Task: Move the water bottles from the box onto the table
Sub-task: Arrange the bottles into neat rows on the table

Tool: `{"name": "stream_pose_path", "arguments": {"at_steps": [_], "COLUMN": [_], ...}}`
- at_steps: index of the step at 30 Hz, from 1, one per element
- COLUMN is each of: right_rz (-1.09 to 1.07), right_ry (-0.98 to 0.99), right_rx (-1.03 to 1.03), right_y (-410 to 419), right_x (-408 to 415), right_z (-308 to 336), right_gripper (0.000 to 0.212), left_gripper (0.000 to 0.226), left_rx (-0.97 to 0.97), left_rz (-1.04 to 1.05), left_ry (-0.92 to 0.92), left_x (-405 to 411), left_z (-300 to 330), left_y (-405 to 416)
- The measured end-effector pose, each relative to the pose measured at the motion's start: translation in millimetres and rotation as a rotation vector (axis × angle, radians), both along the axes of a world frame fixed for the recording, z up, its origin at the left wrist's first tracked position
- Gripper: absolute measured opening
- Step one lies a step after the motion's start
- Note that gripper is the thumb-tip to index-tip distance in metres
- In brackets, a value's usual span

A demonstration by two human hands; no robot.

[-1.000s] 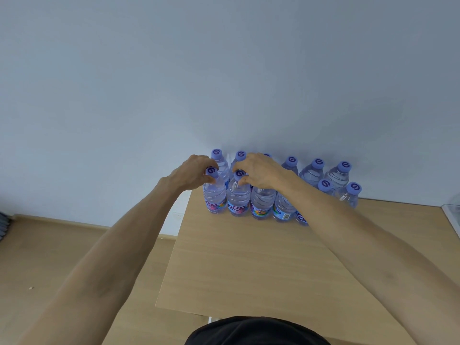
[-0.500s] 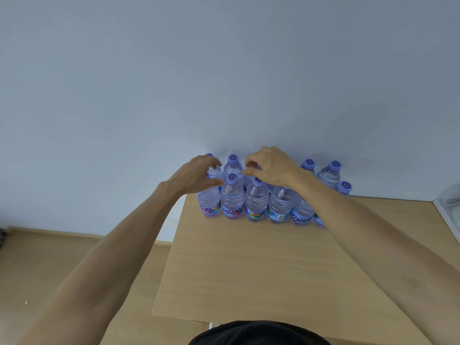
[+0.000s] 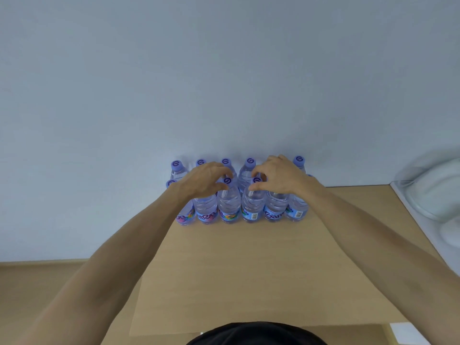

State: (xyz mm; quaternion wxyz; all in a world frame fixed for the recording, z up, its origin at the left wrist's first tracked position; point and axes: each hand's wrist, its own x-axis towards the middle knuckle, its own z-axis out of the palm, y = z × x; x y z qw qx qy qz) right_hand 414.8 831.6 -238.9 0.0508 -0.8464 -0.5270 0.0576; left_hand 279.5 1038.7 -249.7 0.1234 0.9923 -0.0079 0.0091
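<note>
Water bottles stand in two rows at the table's 12 o'clock edge. Both arms outstretched; left hand and right hand hover over the caps, fingers loosely curled, gripping nothing.

Before me a pale blue-grey wall fills the upper half of my view, plain and unmarked, meeting the floor along a straight line at lower left. The floor is light wood-toned and shows as a strip at the left, below the wall. At the right edge lies a white-framed surface bearing a clear plastic cover, rounded and translucent; what is under it I cannot make out. At the bottom centre a dark garment of mine curves into the frame. A small white patch shows at lower right, too cropped to identify.
</note>
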Motion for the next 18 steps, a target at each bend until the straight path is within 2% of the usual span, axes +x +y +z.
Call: {"name": "stream_pose_path", "arguments": {"at_steps": [6,10,13,18], "right_rz": [-0.013,-0.008,-0.01,-0.011], "right_ry": [-0.007,0.009,0.012,0.02], "right_rx": [-0.037,-0.038,-0.04,-0.039], "right_y": [2.4,2.5,2.2,0.6], "right_x": [-4.0,-5.7,-6.3,-7.1], "right_z": [2.2,3.3,3.7,3.0], "right_gripper": [0.051,0.049,0.049,0.046], "left_gripper": [0.041,0.043,0.034,0.032], "left_rx": [0.027,-0.011,0.006,0.015], "left_rz": [0.117,0.049,-0.005,0.05], "left_ry": [0.015,0.037,0.029,0.001], "left_x": [1.6,-2.8,-3.0,0.7], "left_z": [-4.4,-3.2,-2.6,-6.7], "left_y": [-6.9,-6.3,-6.9,-7.2]}}
